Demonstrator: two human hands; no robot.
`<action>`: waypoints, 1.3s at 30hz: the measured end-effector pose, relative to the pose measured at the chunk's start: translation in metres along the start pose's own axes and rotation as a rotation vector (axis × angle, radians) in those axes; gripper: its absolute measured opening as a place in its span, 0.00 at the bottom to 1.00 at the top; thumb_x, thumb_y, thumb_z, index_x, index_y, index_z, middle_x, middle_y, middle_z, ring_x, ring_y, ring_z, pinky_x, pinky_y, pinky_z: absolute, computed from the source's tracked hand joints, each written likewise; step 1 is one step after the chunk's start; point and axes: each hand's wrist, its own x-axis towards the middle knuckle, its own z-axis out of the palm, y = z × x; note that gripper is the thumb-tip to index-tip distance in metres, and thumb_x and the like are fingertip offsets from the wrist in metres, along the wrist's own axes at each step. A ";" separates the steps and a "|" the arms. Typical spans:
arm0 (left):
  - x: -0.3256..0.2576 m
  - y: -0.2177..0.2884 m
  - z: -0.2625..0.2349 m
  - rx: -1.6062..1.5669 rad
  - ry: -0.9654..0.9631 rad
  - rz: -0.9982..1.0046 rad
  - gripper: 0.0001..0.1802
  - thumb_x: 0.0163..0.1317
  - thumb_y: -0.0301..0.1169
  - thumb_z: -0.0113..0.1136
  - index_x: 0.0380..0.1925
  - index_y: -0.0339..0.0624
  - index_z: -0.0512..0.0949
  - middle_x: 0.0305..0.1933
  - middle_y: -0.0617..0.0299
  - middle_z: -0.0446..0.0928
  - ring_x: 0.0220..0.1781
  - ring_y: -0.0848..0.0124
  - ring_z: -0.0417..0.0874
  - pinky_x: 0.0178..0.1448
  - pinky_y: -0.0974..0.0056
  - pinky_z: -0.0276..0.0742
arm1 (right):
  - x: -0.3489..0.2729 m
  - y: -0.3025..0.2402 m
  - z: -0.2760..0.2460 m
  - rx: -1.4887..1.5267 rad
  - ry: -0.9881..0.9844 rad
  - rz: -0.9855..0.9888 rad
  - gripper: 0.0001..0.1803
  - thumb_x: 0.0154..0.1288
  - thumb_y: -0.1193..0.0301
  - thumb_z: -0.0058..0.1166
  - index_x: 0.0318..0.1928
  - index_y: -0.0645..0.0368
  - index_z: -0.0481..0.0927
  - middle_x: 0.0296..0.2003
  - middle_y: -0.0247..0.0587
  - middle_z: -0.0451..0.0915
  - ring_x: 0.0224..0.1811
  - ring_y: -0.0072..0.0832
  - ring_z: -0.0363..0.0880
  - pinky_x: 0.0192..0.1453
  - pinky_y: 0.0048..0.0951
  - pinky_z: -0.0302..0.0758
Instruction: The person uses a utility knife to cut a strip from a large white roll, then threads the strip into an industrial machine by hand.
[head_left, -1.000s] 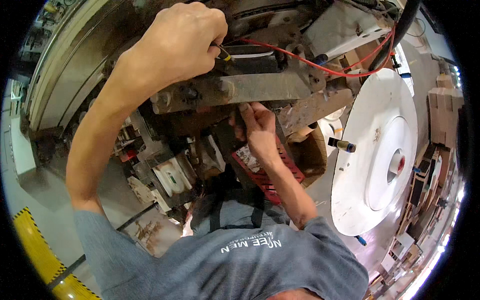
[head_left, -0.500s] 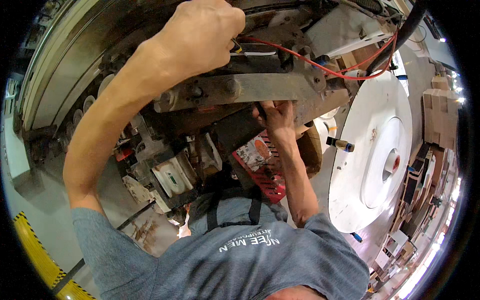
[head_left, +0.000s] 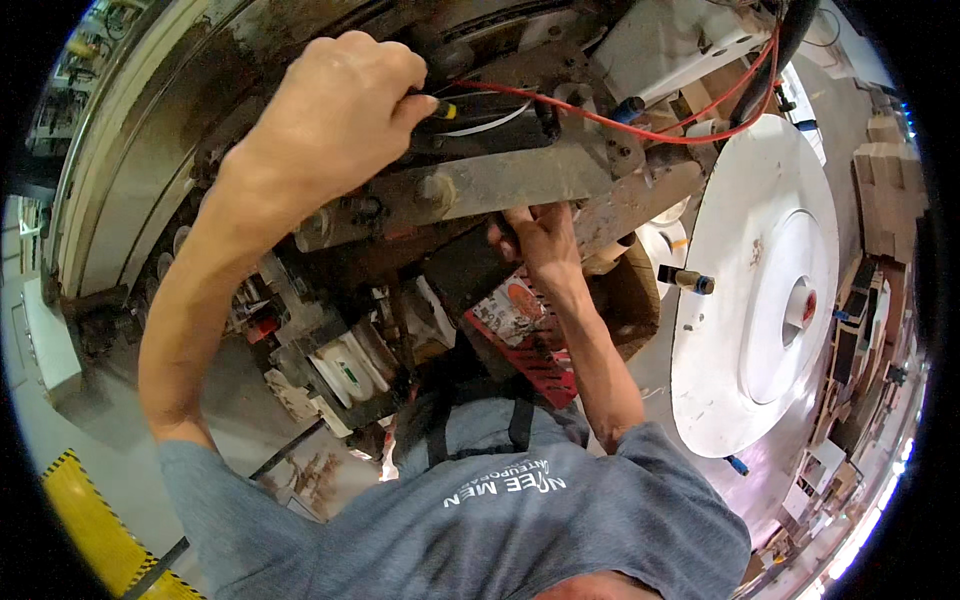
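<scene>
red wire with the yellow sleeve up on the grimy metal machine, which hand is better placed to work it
Left, probably. The left hand is fisted right at the yellow-sleeved end of the thin red wire. The right hand sits lower, fingers tucked under the rusty metal bar, apart from the wire.

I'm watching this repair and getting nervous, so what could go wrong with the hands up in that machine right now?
1. The left hand holds a yellow-tipped tool right beside the red wire; a slip could nick or tug it.
2. The right hand is tucked under the rusty metal bar; its fingers could get pinched or scraped if anything shifts.
3. The white disc sits near the right forearm, which could bump it.
</scene>
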 end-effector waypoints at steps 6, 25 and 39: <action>0.011 0.005 0.014 -0.239 -0.119 -0.021 0.11 0.56 0.34 0.67 0.31 0.36 0.84 0.28 0.47 0.80 0.30 0.50 0.82 0.39 0.54 0.77 | -0.013 0.009 0.014 0.066 0.048 0.003 0.14 0.76 0.67 0.49 0.41 0.67 0.81 0.28 0.40 0.84 0.22 0.16 0.75 0.22 0.21 0.69; 0.027 0.012 0.000 -0.219 -0.482 -0.228 0.15 0.61 0.36 0.68 0.38 0.33 0.83 0.40 0.59 0.82 0.46 0.72 0.80 0.53 0.66 0.74 | -0.009 0.036 -0.016 -0.886 0.595 -0.662 0.18 0.53 0.68 0.65 0.46 0.55 0.83 0.41 0.47 0.75 0.46 0.47 0.69 0.49 0.46 0.68; -0.016 0.002 -0.059 -0.064 -0.071 -0.254 0.16 0.65 0.38 0.65 0.43 0.35 0.85 0.36 0.63 0.85 0.40 0.76 0.81 0.48 0.68 0.74 | -0.060 0.016 -0.039 -0.875 0.601 -0.686 0.05 0.50 0.79 0.60 0.26 0.59 0.76 0.28 0.40 0.74 0.41 0.43 0.74 0.47 0.44 0.68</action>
